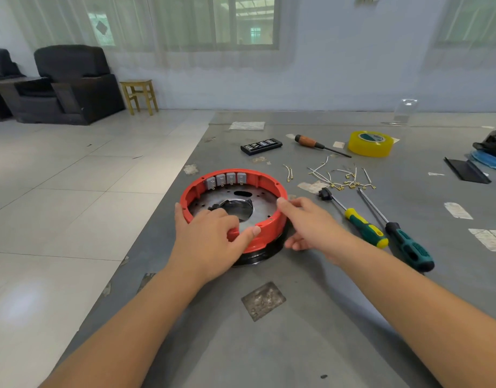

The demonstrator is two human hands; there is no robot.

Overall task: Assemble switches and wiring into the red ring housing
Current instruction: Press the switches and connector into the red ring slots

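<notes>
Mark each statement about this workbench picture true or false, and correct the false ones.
1. Four grey switches sit along the far inner wall of the red ring housing. True.
2. The left hand holds a screwdriver. False: it grips the housing's near rim.
3. The loose wires lie on the table, outside the housing. True.
4. The yellow tape roll rests inside the housing. False: it lies on the far table.
5. The right hand touches the housing's right side. True.
</notes>
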